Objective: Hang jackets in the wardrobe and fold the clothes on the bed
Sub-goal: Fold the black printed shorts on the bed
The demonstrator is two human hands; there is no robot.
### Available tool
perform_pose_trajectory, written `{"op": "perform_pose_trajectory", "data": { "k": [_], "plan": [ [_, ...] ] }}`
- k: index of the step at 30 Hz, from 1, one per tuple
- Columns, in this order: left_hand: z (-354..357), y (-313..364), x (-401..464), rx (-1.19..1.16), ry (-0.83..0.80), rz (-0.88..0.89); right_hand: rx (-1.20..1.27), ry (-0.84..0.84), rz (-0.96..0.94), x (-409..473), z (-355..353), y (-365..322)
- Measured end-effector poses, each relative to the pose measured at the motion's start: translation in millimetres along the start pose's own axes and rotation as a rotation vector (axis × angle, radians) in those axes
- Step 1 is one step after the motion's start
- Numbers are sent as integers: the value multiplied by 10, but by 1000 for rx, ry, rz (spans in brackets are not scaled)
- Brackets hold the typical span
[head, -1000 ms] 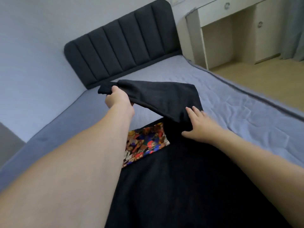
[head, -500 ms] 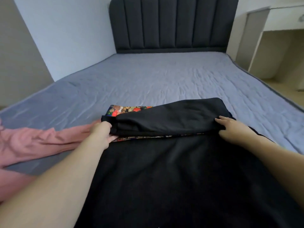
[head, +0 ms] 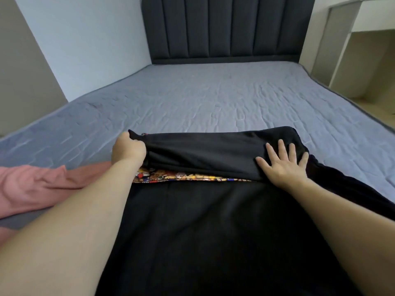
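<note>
Bed (head: 213,99): black garment (head: 213,231), colourful print (head: 188,177), no legible txt.

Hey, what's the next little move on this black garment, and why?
Probably lay the folded flap down: the left hand grips its corner off the black garment while the right hand presses flat on the other end, colourful print showing beneath.

black garment (head: 213,231): matt cloth, we see
bed sheet (head: 213,99): wrinkled grey-blue cloth
headboard (head: 230,28): dark padded fabric
pink garment (head: 32,186): soft creased cloth

Black garment (head: 213,231), multicoloured cartoon print (head: 192,177)
</note>
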State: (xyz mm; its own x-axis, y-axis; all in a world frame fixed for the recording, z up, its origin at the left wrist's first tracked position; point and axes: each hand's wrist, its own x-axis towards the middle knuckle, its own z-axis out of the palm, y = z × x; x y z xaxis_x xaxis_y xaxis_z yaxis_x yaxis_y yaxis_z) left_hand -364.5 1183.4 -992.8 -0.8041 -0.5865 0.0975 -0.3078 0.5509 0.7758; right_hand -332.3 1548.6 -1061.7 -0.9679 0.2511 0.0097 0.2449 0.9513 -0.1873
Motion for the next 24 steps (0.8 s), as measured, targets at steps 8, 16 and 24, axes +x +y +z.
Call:
{"op": "perform_pose_trajectory", "data": {
  "k": [8, 16, 24],
  "plan": [
    [198, -167, -255, 397, 120, 107, 22, 52, -26, 16, 103, 65],
    [642, 364, -615, 550, -372, 837, -60, 119, -185, -73, 105, 68],
    [1027, -202, -715, 674, -418, 744, -125, 100, -234, -16, 185, 76]
  ]
}}
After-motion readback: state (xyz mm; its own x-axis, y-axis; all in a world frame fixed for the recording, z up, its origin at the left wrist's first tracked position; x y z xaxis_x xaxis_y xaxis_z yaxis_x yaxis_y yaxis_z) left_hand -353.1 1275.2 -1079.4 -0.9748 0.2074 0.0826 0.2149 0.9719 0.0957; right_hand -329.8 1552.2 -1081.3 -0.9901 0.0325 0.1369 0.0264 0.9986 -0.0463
